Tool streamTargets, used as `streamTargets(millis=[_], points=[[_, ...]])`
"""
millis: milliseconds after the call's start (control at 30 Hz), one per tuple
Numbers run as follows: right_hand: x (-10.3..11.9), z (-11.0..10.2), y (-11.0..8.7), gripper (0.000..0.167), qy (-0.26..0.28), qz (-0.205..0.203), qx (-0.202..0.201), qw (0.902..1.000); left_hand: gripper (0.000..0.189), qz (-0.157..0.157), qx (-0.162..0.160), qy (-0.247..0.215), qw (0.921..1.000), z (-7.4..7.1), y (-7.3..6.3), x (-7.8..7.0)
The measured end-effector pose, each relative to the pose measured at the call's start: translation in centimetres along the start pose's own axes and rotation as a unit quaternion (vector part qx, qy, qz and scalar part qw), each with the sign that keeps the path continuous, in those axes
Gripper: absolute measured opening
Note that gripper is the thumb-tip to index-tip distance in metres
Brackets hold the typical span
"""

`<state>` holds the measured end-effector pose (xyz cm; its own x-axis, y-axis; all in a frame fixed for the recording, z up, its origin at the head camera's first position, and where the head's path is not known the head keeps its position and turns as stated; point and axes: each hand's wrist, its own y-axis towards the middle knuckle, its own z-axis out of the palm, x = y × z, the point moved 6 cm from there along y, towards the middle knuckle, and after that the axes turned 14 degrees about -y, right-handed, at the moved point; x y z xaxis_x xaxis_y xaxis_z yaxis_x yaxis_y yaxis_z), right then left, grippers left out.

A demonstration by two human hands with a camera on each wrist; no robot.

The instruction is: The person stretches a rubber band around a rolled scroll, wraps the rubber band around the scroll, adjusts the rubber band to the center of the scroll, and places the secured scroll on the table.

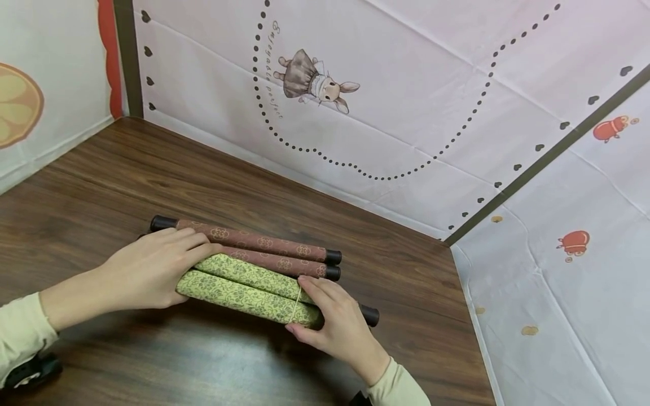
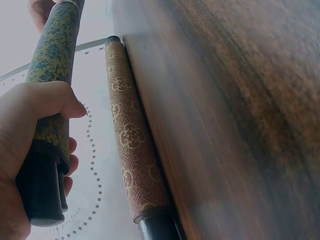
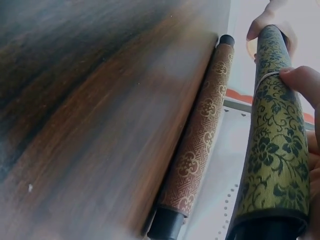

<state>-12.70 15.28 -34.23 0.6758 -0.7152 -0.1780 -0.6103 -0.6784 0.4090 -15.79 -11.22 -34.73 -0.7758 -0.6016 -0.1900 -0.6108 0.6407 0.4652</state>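
A rolled scroll with green floral fabric [image 1: 231,293] and black end knobs is held up off the table by both hands. My left hand [image 1: 152,268] grips its left end, thumb wrapped over the fabric in the left wrist view. Near the other end, my right hand [image 1: 345,321] holds the roll, with the thumb at a thin pale band [image 1: 297,304] that circles it. The right wrist view shows the thumb tip [image 3: 295,77] touching this band [image 3: 265,79]. Just behind lies a second rolled scroll, reddish brown with gold flowers [image 1: 264,242], partly covered by the left hand.
The dark wood-grain table [image 1: 203,186] extends around the scrolls. A printed cloth wall [image 1: 396,113] with a rabbit figure stands along the back, and further cloth walls close off the left and right sides.
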Motion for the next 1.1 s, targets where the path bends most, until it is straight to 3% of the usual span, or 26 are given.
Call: streamTargets(millis=[233, 500, 867, 1100], points=[[0.5, 0.0, 0.6, 0.072, 0.019, -0.024, -0.022, 0.9993, 0.088, 0.012, -0.005, 0.002, 0.9999, 0.1, 0.2, -0.5], [1.4, 0.4, 1.1, 0.074, 0.029, -0.045, -0.014, 0.9985, 0.090, 0.000, 0.011, -0.015, 0.9998, 1.0, 0.5, -1.0], [0.9, 0.4, 0.6, 0.085, 0.016, -0.018, 0.014, 0.9996, 0.089, -0.009, 0.013, -0.010, 0.9998, 1.0, 0.5, -0.8], [0.1, 0.3, -0.2, 0.084, -0.006, 0.017, 0.033, 0.9993, 0.086, -0.001, -0.007, -0.002, 1.0000, 0.5, 0.3, -0.5]])
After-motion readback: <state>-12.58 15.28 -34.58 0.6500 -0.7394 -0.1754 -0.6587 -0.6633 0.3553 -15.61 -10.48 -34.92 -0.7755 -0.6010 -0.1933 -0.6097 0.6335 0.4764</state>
